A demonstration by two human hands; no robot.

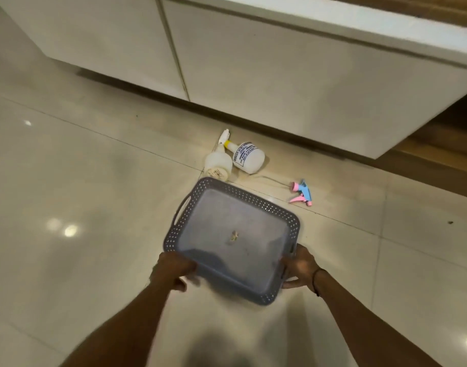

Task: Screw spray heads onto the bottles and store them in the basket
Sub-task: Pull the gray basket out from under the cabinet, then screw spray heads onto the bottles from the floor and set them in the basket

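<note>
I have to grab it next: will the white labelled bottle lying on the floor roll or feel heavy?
The white labelled plastic bottle lies on its rounded side, so a nudge probably rolls it. It looks like thin plastic, likely light; its contents cannot be seen.

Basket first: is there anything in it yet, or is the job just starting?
Just starting. The basket holds no bottles, only a small scrap. Both the left hand and the right hand grip its near rim. Two white bottles lie on the floor beyond it, and the pink and blue spray head lies apart, unattached. The screwing and storing are all left.
</note>
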